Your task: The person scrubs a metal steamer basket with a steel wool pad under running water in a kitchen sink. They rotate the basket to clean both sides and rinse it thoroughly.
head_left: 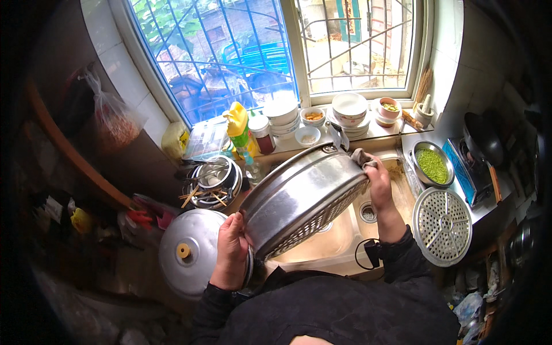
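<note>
A large metal steamer tier [297,194] with a perforated base hangs tilted over the sink [336,241], its right side higher. My left hand [233,246] grips its lower left rim. On the upper right, my right hand [379,179] holds the tier's side together with a bunched grey-brown cloth [364,158]. Below my right wrist a drain strainer [368,212] shows in the basin. A domed aluminium lid [196,233] with a yellow knob lies beside my left hand. To the right of my right forearm is a round perforated steamer plate [443,226].
Along the windowsill stand stacked bowls [282,116], a yellow jug [237,123] and a jar [261,133]. Pots with chopsticks [211,196] crowd the left. At right are a metal bowl of green peas or beans [433,166], a gas stove [463,172] and a wok [483,140].
</note>
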The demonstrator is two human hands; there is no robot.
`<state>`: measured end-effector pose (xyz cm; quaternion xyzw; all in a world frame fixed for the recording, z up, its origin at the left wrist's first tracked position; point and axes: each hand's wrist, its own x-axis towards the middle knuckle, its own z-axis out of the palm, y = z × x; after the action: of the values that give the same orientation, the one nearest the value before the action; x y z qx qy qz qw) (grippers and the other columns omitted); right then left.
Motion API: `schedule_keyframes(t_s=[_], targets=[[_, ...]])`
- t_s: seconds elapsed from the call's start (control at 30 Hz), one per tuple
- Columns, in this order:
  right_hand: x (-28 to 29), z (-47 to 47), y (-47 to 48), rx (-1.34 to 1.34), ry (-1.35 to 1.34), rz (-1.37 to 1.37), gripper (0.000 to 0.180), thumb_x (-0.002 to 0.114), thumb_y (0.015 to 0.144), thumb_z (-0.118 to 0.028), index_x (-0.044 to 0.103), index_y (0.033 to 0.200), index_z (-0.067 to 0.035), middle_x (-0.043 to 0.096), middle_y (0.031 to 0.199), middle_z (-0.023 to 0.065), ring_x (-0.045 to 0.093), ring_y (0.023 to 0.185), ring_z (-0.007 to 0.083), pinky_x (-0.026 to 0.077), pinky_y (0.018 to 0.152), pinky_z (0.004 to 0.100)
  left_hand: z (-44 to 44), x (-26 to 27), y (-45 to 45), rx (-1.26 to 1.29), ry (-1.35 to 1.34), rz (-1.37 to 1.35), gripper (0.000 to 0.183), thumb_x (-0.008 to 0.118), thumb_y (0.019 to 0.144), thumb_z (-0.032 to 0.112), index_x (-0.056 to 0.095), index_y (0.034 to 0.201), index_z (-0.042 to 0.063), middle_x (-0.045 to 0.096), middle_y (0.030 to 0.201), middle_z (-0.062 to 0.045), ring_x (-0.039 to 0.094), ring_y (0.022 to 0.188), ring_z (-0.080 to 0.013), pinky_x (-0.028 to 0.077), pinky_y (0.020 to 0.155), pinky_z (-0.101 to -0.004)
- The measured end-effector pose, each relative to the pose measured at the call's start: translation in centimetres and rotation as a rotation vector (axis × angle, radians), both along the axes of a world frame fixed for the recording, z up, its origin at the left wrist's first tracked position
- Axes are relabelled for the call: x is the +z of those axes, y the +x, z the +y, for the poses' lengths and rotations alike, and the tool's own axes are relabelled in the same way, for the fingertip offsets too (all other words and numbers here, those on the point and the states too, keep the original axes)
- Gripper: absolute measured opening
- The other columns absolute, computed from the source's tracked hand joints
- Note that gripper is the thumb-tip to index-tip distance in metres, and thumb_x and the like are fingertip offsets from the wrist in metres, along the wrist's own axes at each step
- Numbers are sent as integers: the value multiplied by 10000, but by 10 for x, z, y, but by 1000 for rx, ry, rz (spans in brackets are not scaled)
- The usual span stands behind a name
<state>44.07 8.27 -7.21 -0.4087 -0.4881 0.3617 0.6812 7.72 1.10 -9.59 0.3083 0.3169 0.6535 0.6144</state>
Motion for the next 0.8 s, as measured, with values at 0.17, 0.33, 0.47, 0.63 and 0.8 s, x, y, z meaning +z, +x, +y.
schedule_keyframes(t_s=[0.17,0.33,0.47,0.63,0.8], targets=[[-38,17,38,340,-224,433,304,522,958,-139,615,1228,-33,663,1064,36,604,1032,144,464,935,283,3,-3,-8,-150,52,-109,453,620,996,294,567,1321,-17,636,1306,-138,600,1202,-250,450,1065,-409],[-22,23,58,552,-203,381,402,598,1000,-235,519,1348,-51,639,1150,26,606,1059,118,492,924,269,2,-5,-12,-202,42,-187,501,564,1017,321,501,1400,3,576,1389,-166,550,1280,-296,409,1113,-469],[1,38,62,586,-270,308,373,625,1007,-283,552,1281,-42,651,1126,22,629,976,95,531,860,261,5,-6,-14,-200,-50,-256,443,533,1026,316,552,1350,14,629,1317,-172,612,1205,-311,480,1049,-457],[12,44,60,605,-247,216,352,636,1001,-267,565,1259,-38,668,1092,38,644,943,94,546,829,253,1,-5,-14,-195,16,-246,422,542,1017,316,588,1309,14,660,1272,-164,641,1159,-309,503,1018,-453],[20,39,57,712,-179,256,346,658,986,-237,576,1252,-30,685,1113,55,665,963,108,555,843,268,-6,-3,-17,-187,39,-198,457,484,1031,363,583,1320,22,659,1279,-151,646,1149,-286,510,999,-422]])
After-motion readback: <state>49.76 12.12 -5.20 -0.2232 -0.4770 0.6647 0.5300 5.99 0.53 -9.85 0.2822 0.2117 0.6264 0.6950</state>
